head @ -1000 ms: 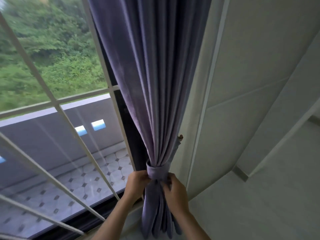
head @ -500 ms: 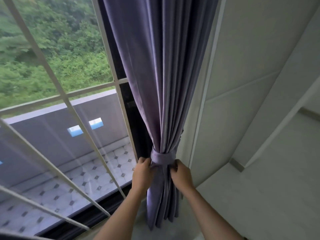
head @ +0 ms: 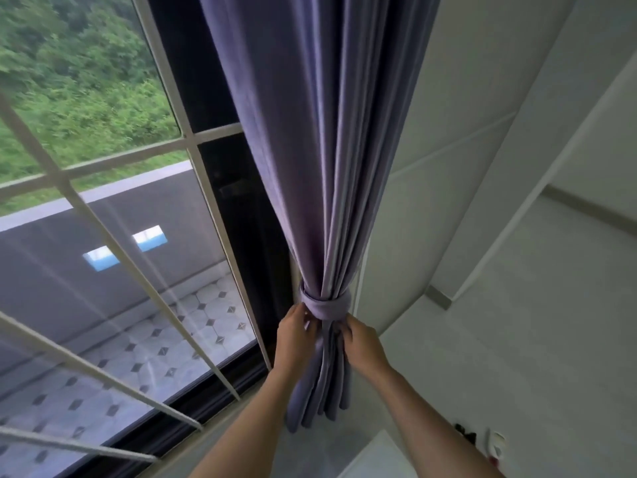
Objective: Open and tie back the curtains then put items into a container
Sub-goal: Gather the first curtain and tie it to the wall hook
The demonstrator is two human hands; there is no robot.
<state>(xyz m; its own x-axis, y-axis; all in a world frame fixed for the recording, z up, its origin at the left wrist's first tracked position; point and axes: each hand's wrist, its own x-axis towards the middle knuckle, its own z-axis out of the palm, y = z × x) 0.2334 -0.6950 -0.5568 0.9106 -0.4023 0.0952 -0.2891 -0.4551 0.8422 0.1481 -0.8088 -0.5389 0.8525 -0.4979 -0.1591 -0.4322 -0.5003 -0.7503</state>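
Observation:
A purple curtain point(head: 320, 160) hangs gathered into a bunch at the right side of the window. A tie-back band point(head: 324, 305) of the same purple cloth wraps around it low down. My left hand point(head: 296, 334) touches the bunch just under the band on the left, fingers curled on the cloth. My right hand point(head: 362, 343) pinches the folds just under the band on the right. The curtain's lower end point(head: 317, 398) hangs loose between my forearms.
A window with white bars point(head: 113, 243) fills the left, with a tiled balcony and trees outside. A white wall point(head: 482, 98) runs to the right of the curtain. A white surface point(head: 382, 457) and small objects point(head: 482, 439) sit at the bottom right.
The view has drawn back and tilted, so the curtain bunch sits higher and further away. My hands have slid from the band itself to the folds just beneath it.

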